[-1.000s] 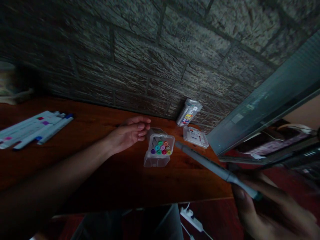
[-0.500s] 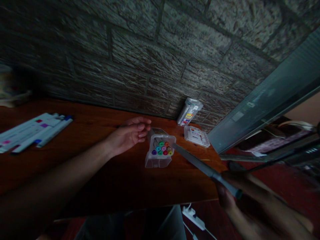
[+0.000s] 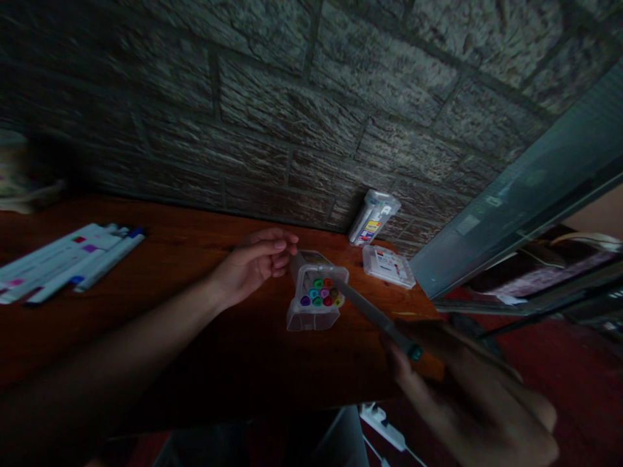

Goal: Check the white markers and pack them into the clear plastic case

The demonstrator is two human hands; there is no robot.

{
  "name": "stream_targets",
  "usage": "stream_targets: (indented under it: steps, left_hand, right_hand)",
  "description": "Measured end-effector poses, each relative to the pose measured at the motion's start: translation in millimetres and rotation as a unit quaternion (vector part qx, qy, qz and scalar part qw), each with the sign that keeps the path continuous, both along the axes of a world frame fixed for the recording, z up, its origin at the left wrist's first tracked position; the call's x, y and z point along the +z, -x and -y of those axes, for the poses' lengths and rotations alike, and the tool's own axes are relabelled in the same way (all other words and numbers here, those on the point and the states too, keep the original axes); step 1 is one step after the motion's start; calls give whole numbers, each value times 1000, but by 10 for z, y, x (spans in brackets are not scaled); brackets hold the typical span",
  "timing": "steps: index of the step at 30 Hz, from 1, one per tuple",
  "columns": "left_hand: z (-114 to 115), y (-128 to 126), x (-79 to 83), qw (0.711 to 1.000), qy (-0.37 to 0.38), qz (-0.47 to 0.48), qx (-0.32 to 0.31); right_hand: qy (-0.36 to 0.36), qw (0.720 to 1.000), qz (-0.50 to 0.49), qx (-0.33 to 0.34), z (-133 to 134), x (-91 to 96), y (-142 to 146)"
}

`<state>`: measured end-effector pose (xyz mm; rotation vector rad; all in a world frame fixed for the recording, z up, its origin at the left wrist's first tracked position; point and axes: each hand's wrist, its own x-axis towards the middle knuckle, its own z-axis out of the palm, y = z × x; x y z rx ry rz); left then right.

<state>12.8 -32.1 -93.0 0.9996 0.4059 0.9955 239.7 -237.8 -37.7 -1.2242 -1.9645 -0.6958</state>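
A clear plastic case (image 3: pixel 312 319) lies on the wooden table with its mouth facing me and its lid hanging down. Inside it are several markers (image 3: pixel 317 293) with coloured ends. My right hand (image 3: pixel 467 389) grips a grey marker (image 3: pixel 372 311) with a green end. The marker slants down and left, its far end at the right side of the case mouth. My left hand (image 3: pixel 256 266) is beside the case's left side, fingers loosely curled and holding nothing visible. Whether its fingertips touch the case, I cannot tell.
Several white markers (image 3: pixel 68 263) lie in a row at the left. A second clear case (image 3: pixel 372 217) stands against the stone wall (image 3: pixel 253 130), with a flat clear box (image 3: pixel 388 266) in front. A white power strip (image 3: pixel 382 428) is below the table edge.
My right hand has moved left with the marker, bringing it closer to the case mouth. The left hand stays beside the case. The view has shifted slightly.
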Motion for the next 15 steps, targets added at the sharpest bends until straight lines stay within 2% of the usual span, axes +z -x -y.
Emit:
stream_targets:
  steps: [3,6,10,15]
  left_hand:
    - [31,-43,-69,982,-122,-101,105]
    - [78,-47,-141,930,-260,-190,178]
    - [123,-1,-155,870,-385,-251,180]
    - [145,13,-132,841,-461,-252,133]
  right_hand:
    - [-2,1000,-14,2,-72,-54,29]
    - [7,999,-33,6,-148,-89,67]
    - [16,998,-53,11,-222,-105,122]
    - [40,997,-63,3,-277,-113,182]
